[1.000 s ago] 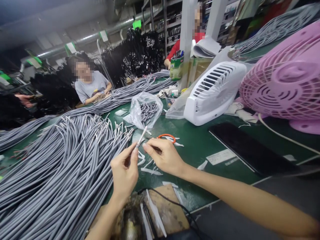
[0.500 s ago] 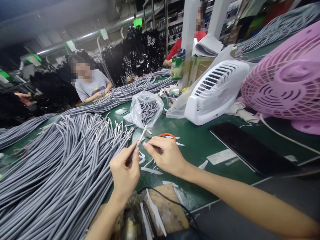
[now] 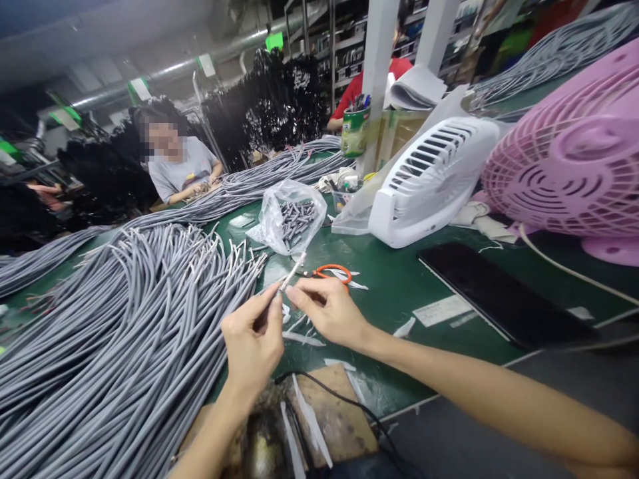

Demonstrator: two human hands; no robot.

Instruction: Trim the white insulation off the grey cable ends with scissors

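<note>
Head view: left hand pinches cable end, pale tip angled up, beside grey cable bundle. Right hand curls close by; cannot tell if fingertips grip it. Firm left pinch, light right touch probably best.

One hand-held cable, one white fan, one pink fan, one phone, one clear bag, one green can. Heaped grey cables, too many to count.
</note>
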